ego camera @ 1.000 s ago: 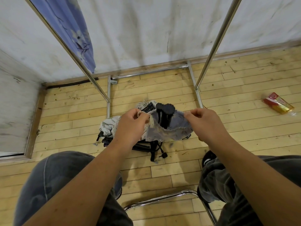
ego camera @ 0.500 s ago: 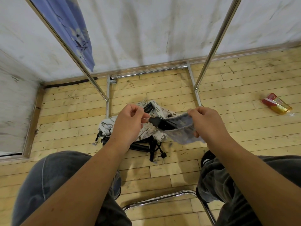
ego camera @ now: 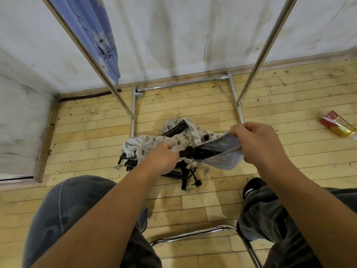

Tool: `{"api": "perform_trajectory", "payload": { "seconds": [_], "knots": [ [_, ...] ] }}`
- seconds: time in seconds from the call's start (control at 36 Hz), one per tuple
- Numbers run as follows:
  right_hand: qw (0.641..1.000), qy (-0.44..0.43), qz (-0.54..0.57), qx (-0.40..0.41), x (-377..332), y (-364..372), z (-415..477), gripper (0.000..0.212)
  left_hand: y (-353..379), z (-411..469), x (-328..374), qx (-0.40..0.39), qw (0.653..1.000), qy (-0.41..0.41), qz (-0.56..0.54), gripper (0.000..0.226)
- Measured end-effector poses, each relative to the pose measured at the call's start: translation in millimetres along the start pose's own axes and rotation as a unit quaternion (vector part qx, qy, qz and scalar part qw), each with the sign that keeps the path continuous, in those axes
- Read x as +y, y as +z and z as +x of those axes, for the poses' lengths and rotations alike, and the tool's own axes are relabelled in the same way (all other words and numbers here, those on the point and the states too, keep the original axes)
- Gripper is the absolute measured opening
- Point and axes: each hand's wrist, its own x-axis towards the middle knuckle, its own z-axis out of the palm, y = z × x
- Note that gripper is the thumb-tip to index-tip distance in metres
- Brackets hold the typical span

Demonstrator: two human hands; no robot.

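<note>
Clutter on the wooden floor centres on a pile of patterned cloth bags (ego camera: 148, 144) with black straps and rods mixed in it. Behind the pile stand the chrome legs of a metal rack (ego camera: 133, 120), and a blue flowered cloth (ego camera: 96, 39) hangs further behind, to the left. Well to the right of the pile lies a red and yellow packet (ego camera: 337, 126). In front of the pile are the person's knees, a black shoe (ego camera: 253, 187) and a chrome chair bar (ego camera: 193, 232).

Above the pile, the right hand (ego camera: 258, 144) pinches the rim of a small blue-grey pouch (ego camera: 226, 159), holding its mouth open. The left hand (ego camera: 162, 158) has its fingers curled around the near end of a black object (ego camera: 202, 152), which lies sideways in the mouth of the pouch. The hand covers part of the pile.

One second ago the black object stood upright out of the pouch; now it lies flat. The left hand has come lower and the right hand has moved a little to the right.
</note>
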Motion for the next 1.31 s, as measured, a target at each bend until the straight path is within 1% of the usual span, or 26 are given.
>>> {"api": "perform_trajectory", "payload": {
  "seconds": [0.06, 0.14, 0.22, 0.31, 0.36, 0.47, 0.5, 0.58, 0.75, 0.81, 0.89, 0.94, 1.17, 1.25, 1.31],
  "knots": [
    [1.000, -0.009, 0.003, -0.001, -2, 1, -1, 0.036, 0, 1, -3, -0.023, 1.000, -0.011, -0.006, 0.062],
    [1.000, -0.011, 0.007, -0.009, -6, 3, -3, 0.033, 0, 5, -7, -0.050, 0.997, -0.015, -0.055, 0.060],
    [0.999, -0.018, 0.023, -0.022, -10, 3, -6, 0.030, -1, 8, -7, -0.059, 0.987, 0.017, -0.147, 0.047],
    [0.997, -0.036, 0.053, -0.034, -14, 1, -7, 0.032, 0, 10, -4, -0.076, 0.969, 0.052, -0.227, 0.032],
    [0.995, -0.047, 0.073, -0.043, -15, 0, -8, 0.035, 2, 9, -3, -0.092, 0.964, 0.072, -0.241, 0.033],
    [0.991, -0.065, 0.090, -0.071, -15, -1, -10, 0.034, 7, 5, 0, -0.083, 0.967, 0.097, -0.220, 0.042],
    [0.991, -0.071, 0.087, -0.079, -15, -1, -11, 0.032, 8, 4, 0, -0.074, 0.972, 0.105, -0.199, 0.040],
    [0.988, -0.088, 0.080, -0.102, -16, -1, -13, 0.026, 9, 5, 0, -0.022, 0.982, 0.145, -0.123, 0.017],
    [0.986, -0.103, 0.071, -0.111, -13, 1, -14, 0.015, 8, -1, 1, 0.064, 0.977, 0.203, -0.016, 0.023],
    [0.986, -0.110, 0.072, -0.107, -12, 1, -14, 0.014, 8, -2, 1, 0.094, 0.973, 0.210, 0.008, 0.017],
    [0.986, -0.118, 0.074, -0.095, -12, 2, -13, 0.014, 7, -1, -1, 0.126, 0.969, 0.211, -0.016, 0.005],
    [0.986, -0.119, 0.075, -0.091, -12, 2, -13, 0.015, 5, 3, -2, 0.132, 0.969, 0.207, -0.034, 0.010],
    [0.989, -0.114, 0.078, -0.043, -10, 1, -10, 0.015, 5, 2, 3, 0.089, 0.972, 0.190, -0.105, 0.026],
    [0.990, -0.110, 0.084, -0.026, -11, -1, -9, 0.016, 5, 0, 6, 0.085, 0.969, 0.198, -0.121, 0.027],
    [0.991, -0.107, 0.084, -0.017, -11, -1, -9, 0.016, 4, -4, 8, 0.082, 0.965, 0.210, -0.136, 0.033]
  ]
}}
